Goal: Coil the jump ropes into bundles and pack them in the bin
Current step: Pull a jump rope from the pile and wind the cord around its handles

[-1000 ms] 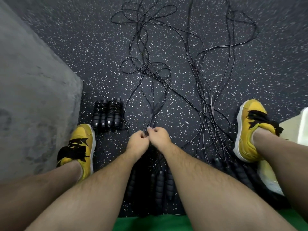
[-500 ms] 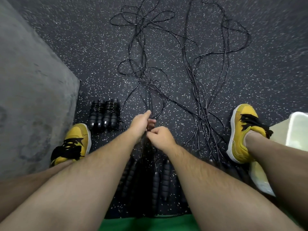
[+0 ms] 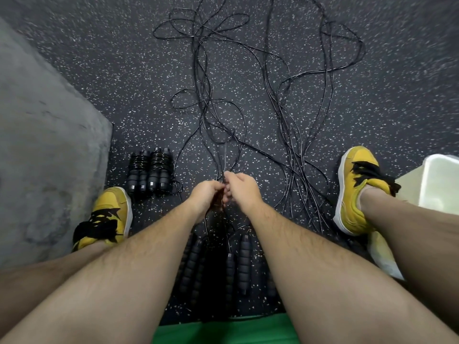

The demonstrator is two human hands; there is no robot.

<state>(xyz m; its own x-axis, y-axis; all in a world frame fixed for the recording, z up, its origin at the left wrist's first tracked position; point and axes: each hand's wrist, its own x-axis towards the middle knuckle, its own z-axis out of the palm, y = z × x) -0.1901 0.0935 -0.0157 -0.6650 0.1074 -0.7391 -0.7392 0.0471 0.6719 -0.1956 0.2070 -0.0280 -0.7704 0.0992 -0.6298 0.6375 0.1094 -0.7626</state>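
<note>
Left hand [image 3: 207, 194], right hand [image 3: 242, 187], apparently on rope [image 3: 225, 156]

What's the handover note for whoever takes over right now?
Left hand and right hand both pinch black cords of the tangle.
Done: two coiled bundles beside the left shoe, outside the bin at far right; its contents unseen.
To do: loose ropes sprawled ahead, handles between the legs; coil, then pack all.

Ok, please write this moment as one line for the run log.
step: coiling | left hand: holds rope cords | right hand: pinches cords | bundles: two done, at left | bin: at right
</note>
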